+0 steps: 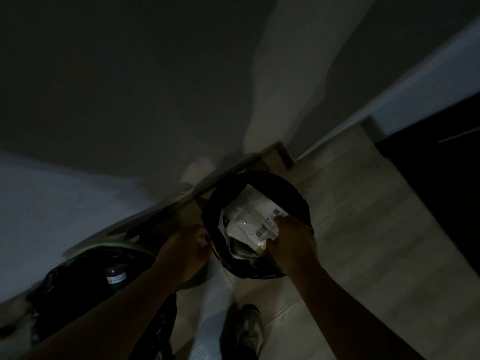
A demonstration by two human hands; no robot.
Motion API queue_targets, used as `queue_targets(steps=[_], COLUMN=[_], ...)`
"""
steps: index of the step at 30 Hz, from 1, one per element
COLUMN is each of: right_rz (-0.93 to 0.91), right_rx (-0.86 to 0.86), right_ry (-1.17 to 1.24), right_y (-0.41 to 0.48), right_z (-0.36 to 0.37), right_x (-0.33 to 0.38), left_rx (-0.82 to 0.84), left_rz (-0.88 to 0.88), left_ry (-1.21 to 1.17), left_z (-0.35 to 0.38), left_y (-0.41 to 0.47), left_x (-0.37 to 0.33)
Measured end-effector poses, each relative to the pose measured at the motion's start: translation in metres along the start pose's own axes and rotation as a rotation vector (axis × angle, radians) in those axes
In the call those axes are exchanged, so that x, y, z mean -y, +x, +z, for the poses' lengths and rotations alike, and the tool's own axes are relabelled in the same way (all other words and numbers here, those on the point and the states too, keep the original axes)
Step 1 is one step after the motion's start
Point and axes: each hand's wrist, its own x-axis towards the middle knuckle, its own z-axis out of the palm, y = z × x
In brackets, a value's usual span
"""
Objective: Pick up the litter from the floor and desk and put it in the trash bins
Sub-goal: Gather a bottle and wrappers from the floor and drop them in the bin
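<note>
A round trash bin (298, 198) lined with a black bag stands on the floor by the wall. Inside lies a white plastic mailer bag (253, 216) with a barcode label. My right hand (291, 245) reaches into the bin and its fingers curl on the mailer's lower edge. My left hand (187, 248) grips the bin's left rim. A second bin (78, 261) with a black liner stands at the lower left, with a dark bottle (115, 276) in it.
The scene is dim. Pale floor tiles (363, 229) spread to the right. A dark cabinet or furniture piece (441, 178) stands at the right. My shoe (250, 328) is at the bottom centre. The wall and skirting run diagonally behind the bins.
</note>
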Motion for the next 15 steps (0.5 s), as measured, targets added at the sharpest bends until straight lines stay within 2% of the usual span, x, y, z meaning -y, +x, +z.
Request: queue_targets(steps=[4, 9, 15], right_rz=[-0.025, -0.076, -0.147], right_rx=[0.041, 0.235, 0.254], right_ry=[-0.032, -0.064, -0.014], right_y=[-0.026, -0.063, -0.124], right_z=[-0.020, -0.058, -0.117], right_x=[0.002, 0.007, 0.016], left_rx=[0.039, 0.060, 0.036], left_rz=[-0.010, -0.004, -0.052], left_ry=[0.049, 0.141, 0.223], left_z=[-0.015, -0.038, -0.073], left_y=[-0.021, -0.062, -0.136], left_x=[-0.010, -0.030, -0.074])
